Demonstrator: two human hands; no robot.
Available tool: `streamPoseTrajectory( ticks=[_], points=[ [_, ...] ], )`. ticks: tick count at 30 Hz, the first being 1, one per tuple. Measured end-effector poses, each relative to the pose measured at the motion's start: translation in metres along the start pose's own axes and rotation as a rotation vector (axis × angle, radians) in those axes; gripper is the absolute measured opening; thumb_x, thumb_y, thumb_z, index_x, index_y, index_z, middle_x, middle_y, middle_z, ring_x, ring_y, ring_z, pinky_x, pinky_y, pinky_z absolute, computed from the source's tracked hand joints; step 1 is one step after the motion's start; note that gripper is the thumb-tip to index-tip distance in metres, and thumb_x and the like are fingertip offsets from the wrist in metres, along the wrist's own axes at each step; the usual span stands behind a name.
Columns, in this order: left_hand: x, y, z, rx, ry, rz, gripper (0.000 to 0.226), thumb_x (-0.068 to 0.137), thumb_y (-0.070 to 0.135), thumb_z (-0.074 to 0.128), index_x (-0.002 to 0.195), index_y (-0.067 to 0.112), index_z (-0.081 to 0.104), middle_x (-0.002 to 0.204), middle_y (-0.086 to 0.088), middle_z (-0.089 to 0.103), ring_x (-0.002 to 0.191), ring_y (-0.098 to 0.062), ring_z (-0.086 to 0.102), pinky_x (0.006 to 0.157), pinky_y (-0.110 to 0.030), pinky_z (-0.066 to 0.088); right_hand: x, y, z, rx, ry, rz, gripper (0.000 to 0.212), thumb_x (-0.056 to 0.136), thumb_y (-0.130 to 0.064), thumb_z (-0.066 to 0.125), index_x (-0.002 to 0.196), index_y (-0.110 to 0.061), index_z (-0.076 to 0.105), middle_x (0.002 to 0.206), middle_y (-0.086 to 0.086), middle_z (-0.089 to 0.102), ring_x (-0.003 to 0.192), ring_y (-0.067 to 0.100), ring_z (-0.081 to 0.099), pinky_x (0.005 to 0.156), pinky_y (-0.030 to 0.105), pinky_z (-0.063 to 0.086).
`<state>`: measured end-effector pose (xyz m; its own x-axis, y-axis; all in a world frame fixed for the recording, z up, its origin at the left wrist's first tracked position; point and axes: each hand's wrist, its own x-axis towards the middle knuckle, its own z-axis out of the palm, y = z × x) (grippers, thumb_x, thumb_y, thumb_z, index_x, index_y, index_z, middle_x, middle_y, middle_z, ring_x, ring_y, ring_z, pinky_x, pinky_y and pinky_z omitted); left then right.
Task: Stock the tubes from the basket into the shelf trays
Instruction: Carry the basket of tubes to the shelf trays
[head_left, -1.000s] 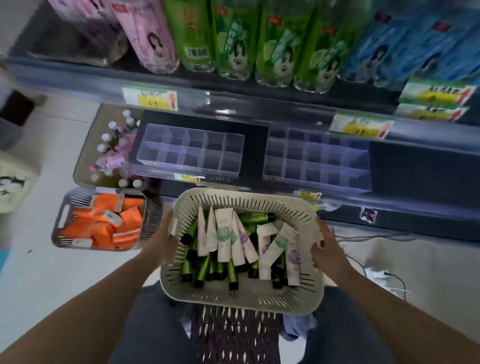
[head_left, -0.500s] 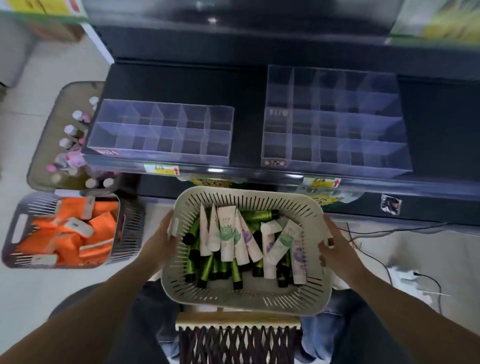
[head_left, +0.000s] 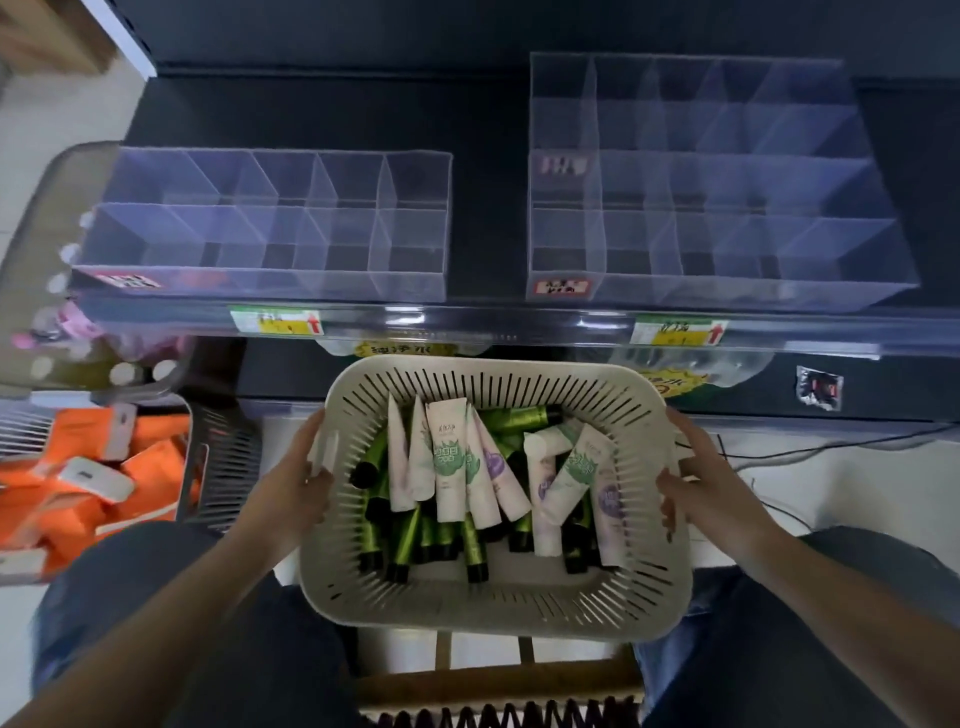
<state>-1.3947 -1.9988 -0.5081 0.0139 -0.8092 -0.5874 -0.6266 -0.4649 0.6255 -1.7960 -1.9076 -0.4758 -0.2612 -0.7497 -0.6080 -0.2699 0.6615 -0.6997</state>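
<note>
Both hands are on the basket (head_left: 493, 613): the left hand (head_left: 296, 483) has its grip clamped on the left rim and the right hand (head_left: 711, 483) has its grip clamped on the right rim, so nothing is free to pick. The basket hangs just in front of the shelf (head_left: 488, 208), over the lap, with a wooden-framed stool (head_left: 498, 691) under it; I can't tell whether it actually rests on the stool. Main risk: if one hand lets go and there's no support, the basket tips and dumps. The load is a loose pile, white tubes (head_left: 452, 462) lying across green tubes (head_left: 405, 540), so pulling one likely drags its neighbours. The left tray (head_left: 260, 286) and right tray (head_left: 717, 291) are clear and look thin-walled, with every visible cell empty. The dividers are hard to read, so it's easy to hit the wrong cell, mix the two tube types, or shove a tray back. Tubes probably flop over in a wide cell unless stood on their caps. The shelf is flat and black, with price tags (head_left: 278, 321) along its front lip. The space is tight. A grey basket (head_left: 223, 467) of orange packs (head_left: 78, 514) sits on the floor (head_left: 857, 483) to the left, and cables (head_left: 831, 447) run along the floor on the right, a snag hazard for feet.
</note>
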Motion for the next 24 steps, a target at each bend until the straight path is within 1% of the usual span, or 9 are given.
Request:
streamPoseTrajectory(
  ticks=[2, 6, 7, 11, 14, 17, 19, 21, 24],
  points=[
    [0.0, -0.004, 0.001, 0.031, 0.013, 0.024, 0.066, 0.093, 0.01, 0.047, 0.134, 0.056, 0.025, 0.082, -0.007, 0.063, 0.059, -0.026, 0.062, 0.066, -0.041, 0.051, 0.003, 0.003, 0.0, -0.021, -0.009, -0.004, 0.066, 0.089, -0.008, 0.054, 0.131, -0.054, 0.031, 0.09, 0.011, 0.065, 0.07, 0.024, 0.068, 0.055, 0.028, 0.053],
    [-0.002, -0.01, 0.002, -0.032, 0.02, 0.081, 0.065, 0.094, 0.005, 0.046, 0.131, 0.056, 0.031, 0.082, -0.01, 0.06, 0.06, -0.029, 0.059, 0.067, -0.045, 0.051, 0.006, 0.009, -0.003, -0.076, -0.025, -0.03, 0.067, 0.09, -0.007, 0.055, 0.135, -0.049, 0.03, 0.094, 0.018, 0.064, 0.073, 0.035, 0.067, 0.071, 0.05, 0.056],
    [-0.002, -0.011, 0.001, -0.043, 0.026, 0.094, 0.065, 0.094, 0.005, 0.046, 0.13, 0.057, 0.032, 0.081, -0.011, 0.059, 0.059, -0.028, 0.058, 0.066, -0.044, 0.051, 0.007, 0.011, -0.004, -0.095, -0.029, -0.038, 0.067, 0.09, -0.007, 0.055, 0.135, -0.049, 0.03, 0.093, 0.017, 0.064, 0.072, 0.034, 0.067, 0.07, 0.051, 0.056],
    [0.001, -0.016, 0.003, -0.061, 0.039, 0.148, 0.065, 0.093, 0.006, 0.044, 0.121, 0.064, 0.034, 0.075, -0.011, 0.059, 0.057, -0.026, 0.058, 0.067, -0.045, 0.051, 0.011, 0.017, -0.004, -0.111, -0.015, -0.073, 0.066, 0.089, -0.005, 0.055, 0.13, -0.052, 0.032, 0.088, 0.011, 0.068, 0.066, 0.03, 0.069, 0.063, 0.044, 0.058],
    [0.004, -0.018, 0.003, -0.051, 0.045, 0.158, 0.069, 0.09, 0.006, 0.046, 0.126, 0.063, 0.032, 0.068, -0.01, 0.059, 0.056, -0.025, 0.059, 0.067, -0.043, 0.051, 0.009, 0.02, -0.003, -0.108, 0.003, -0.101, 0.067, 0.088, -0.005, 0.056, 0.131, -0.05, 0.032, 0.084, 0.007, 0.07, 0.068, 0.028, 0.069, 0.056, 0.034, 0.056],
    [0.007, -0.017, 0.002, -0.018, 0.029, 0.142, 0.071, 0.087, 0.006, 0.047, 0.134, 0.055, 0.028, 0.066, -0.011, 0.062, 0.054, -0.024, 0.062, 0.061, -0.035, 0.051, 0.009, 0.019, 0.0, -0.158, 0.006, -0.103, 0.069, 0.089, -0.006, 0.055, 0.137, -0.047, 0.026, 0.085, 0.003, 0.07, 0.065, 0.025, 0.069, 0.052, 0.028, 0.051],
    [0.007, -0.014, 0.001, 0.006, 0.013, 0.141, 0.072, 0.085, 0.005, 0.048, 0.136, 0.05, 0.028, 0.063, -0.009, 0.064, 0.052, -0.023, 0.063, 0.058, -0.032, 0.051, 0.009, 0.015, 0.002, -0.181, -0.01, -0.088, 0.075, 0.087, -0.004, 0.055, 0.14, -0.045, 0.021, 0.091, 0.003, 0.07, 0.065, 0.027, 0.069, 0.054, 0.032, 0.053],
    [0.006, -0.012, 0.001, 0.012, -0.003, 0.14, 0.073, 0.084, 0.001, 0.048, 0.138, 0.046, 0.027, 0.061, -0.009, 0.065, 0.05, -0.023, 0.063, 0.053, -0.03, 0.05, 0.005, 0.013, 0.004, -0.196, -0.019, -0.083, 0.079, 0.086, -0.002, 0.055, 0.14, -0.045, 0.017, 0.099, 0.002, 0.068, 0.068, 0.031, 0.069, 0.062, 0.041, 0.057],
    [0.008, -0.009, 0.0, 0.039, -0.02, 0.14, 0.075, 0.084, -0.001, 0.049, 0.139, 0.044, 0.026, 0.065, -0.008, 0.066, 0.049, -0.023, 0.064, 0.047, -0.027, 0.048, 0.005, 0.01, 0.007, -0.228, -0.017, -0.077, 0.082, 0.086, -0.002, 0.054, 0.142, -0.047, 0.012, 0.105, 0.003, 0.064, 0.071, 0.033, 0.069, 0.07, 0.045, 0.056]
  ],
)
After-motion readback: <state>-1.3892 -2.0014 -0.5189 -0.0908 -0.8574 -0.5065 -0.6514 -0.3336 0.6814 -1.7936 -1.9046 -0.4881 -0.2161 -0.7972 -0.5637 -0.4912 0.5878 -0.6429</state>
